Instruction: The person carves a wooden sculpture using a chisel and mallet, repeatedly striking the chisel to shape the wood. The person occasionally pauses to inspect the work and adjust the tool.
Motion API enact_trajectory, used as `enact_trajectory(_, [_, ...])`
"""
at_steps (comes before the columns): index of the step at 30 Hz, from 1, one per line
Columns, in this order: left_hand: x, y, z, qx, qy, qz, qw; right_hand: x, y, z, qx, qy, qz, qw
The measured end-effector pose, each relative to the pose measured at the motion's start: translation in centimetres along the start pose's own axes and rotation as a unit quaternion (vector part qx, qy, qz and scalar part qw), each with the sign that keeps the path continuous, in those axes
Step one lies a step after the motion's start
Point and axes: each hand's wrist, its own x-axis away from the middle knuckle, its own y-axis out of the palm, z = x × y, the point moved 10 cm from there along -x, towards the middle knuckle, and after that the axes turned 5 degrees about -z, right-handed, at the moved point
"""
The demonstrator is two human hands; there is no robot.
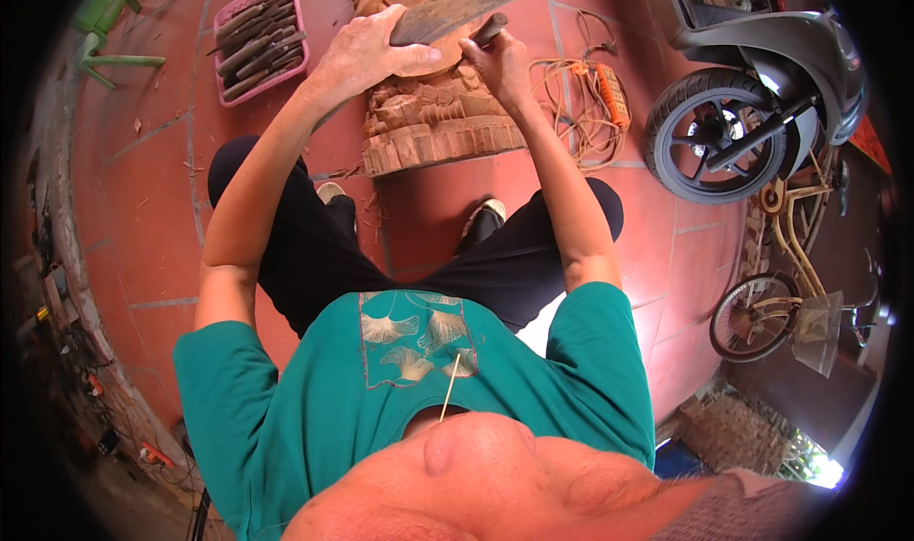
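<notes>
A large carved wooden sculpture (440, 122) stands on the floor before my feet, with rough layered carving at its base. My left hand (364, 53) is closed on a flat, worn wooden mallet (466, 6), which slants up to the right over the carving. Just to its right, my right hand (505, 65) grips a chisel (491, 29); only the dark round end of the handle shows, and its blade is hidden. Both hands are above the sculpture's middle.
To the left, a pink basket (304, 41) holds several chisels, near a green chair (100, 17). An orange power strip (612, 95) with tangled cable lies right of the carving. Farther right stand a motorbike (716, 136) and a bicycle (795, 246). Wood chips dot the red tiles.
</notes>
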Motion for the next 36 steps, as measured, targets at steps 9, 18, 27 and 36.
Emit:
enact_trajectory(9, [0.2,-0.2,-0.2,0.021,0.019,0.042,0.999,-0.1,1.7,1.0,0.055,0.039,-0.035,0.997])
enact_trajectory(18, [0.1,0.8,-0.5,-0.037,0.002,0.006,0.999,-0.2,1.8,-0.3,0.063,0.023,-0.058,0.996])
enact_trajectory(27, [0.2,0.9,-0.5,-0.045,0.002,0.011,0.999,-0.2,1.7,-0.9,0.046,0.02,-0.04,0.998])
enact_trajectory(36, [-0.3,1.3,-1.2,-0.105,-0.02,-0.017,0.994,0.2,1.0,0.1,0.04,0.001,-0.033,0.999])
